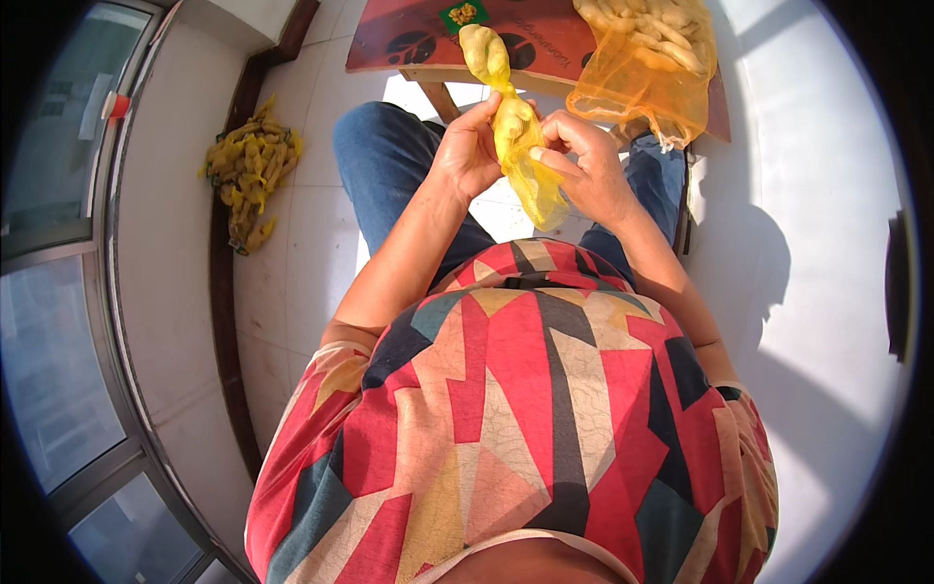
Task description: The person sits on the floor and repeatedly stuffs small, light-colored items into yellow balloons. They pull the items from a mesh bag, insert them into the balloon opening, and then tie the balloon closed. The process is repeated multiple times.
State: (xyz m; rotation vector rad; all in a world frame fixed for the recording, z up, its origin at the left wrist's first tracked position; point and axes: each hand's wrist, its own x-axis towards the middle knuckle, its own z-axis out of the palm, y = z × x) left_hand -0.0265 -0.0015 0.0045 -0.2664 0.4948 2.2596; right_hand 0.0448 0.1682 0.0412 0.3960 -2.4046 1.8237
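Between my hands hangs a narrow yellow mesh bag [516, 139] with pieces of ginger root inside. It is pinched in around its middle, with one lump of ginger [484, 55] above and more below; its lower end hangs loose and flat. My left hand [473, 146] grips the bag from the left side, thumb along the mesh. On the other side, my right hand [585, 162] pinches the netting between thumb and fingers. The fingers behind the bag are partly hidden.
A red printed board table [394, 36] stands ahead, bearing a green picture card [462, 14]. At its right lies a large orange mesh sack [620, 87] of ginger roots. Several filled yellow mesh bags [252, 164] are heaped on the tiled floor at left, beside the wall.
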